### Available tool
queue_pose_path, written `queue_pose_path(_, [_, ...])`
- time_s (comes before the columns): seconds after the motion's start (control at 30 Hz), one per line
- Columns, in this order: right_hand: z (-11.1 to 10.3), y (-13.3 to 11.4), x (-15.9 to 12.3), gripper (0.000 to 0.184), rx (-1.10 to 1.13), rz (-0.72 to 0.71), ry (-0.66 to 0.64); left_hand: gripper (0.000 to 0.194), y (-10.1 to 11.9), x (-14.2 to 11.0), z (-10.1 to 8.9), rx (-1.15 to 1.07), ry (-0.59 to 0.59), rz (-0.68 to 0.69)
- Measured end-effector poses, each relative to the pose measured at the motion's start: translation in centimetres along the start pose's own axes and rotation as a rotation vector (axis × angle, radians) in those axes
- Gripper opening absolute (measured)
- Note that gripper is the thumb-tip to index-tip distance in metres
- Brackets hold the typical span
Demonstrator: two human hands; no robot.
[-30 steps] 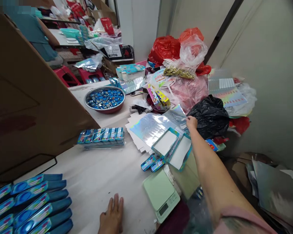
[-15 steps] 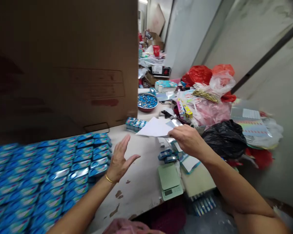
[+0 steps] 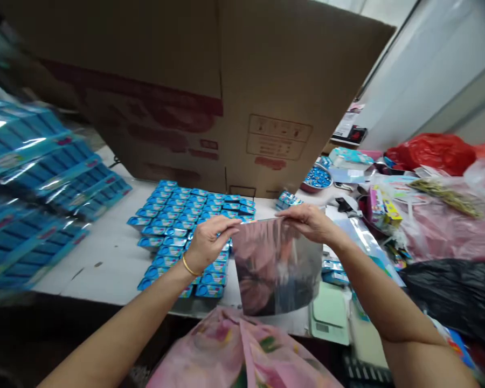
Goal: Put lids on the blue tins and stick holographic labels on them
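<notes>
Silver sheet (image 3: 277,272): mirror-like, lightly bowed, pinkish and dark reflections shown | upper-left corner pinched by left hand (image 3: 208,242), top edge by right hand (image 3: 312,222) | held above table (image 3: 101,269), near blue packs (image 3: 172,251)

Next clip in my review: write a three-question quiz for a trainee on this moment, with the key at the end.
1. True or false: the right hand is holding nothing.
2. What does the left hand pinch?
a) a black plastic bag
b) a glossy sheet
c) a kitchen scale
3. Fill the gap: seen from the wearer, the cardboard box stands ___ the rows of blue packs.

Key: 1. False, it grips the glossy sheet too. 2. b. 3. behind.
</notes>
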State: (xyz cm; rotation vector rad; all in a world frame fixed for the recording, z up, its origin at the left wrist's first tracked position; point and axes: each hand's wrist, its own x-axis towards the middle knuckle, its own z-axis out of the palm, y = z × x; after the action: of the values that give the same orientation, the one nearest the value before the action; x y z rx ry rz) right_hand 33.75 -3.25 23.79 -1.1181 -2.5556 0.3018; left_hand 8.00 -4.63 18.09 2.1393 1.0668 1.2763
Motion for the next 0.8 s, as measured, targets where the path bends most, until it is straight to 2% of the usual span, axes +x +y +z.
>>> queue_pose_path(0.17, [8.3, -3.6, 7.8, 0.031, -0.116, -0.157, 0.067, 0.015, -4.9, -1.5, -4.6, -0.049, 0.022, -0.171])
queue_pose_path(0.3, [14.0, -5.8, 14.1, 0.021, -0.034, -0.142, 0.113, 0.012, -9.9, -2.2, -8.8, -0.082, 0.003, -0.246])
queue_pose_path(0.47, [17.0, -8.1, 20.7, 0.023, 0.009, -0.138, 0.058, 0.012, -15.7, -2.3, -14.0, -0.115, -0.061, -0.365])
queue_pose_path(0.57, [18.5, -9.0, 23.8, 0.022, 0.013, -0.082, 0.025, 0.018, -18.5, -2.2, -16.5, -0.129, -0.107, -0.473])
queue_pose_path(0.67, [20.5, -8.9, 26.0, 0.019, 0.084, -0.023, 0.011, 0.022, -21.1, -2.3, -17.8, -0.22, -0.161, -0.551])
queue_pose_path(0.8, [23.2, -7.9, 28.0, 0.015, 0.149, 0.026, -0.005, 0.021, -24.8, -2.8, -17.8, -0.394, -0.166, -0.632])
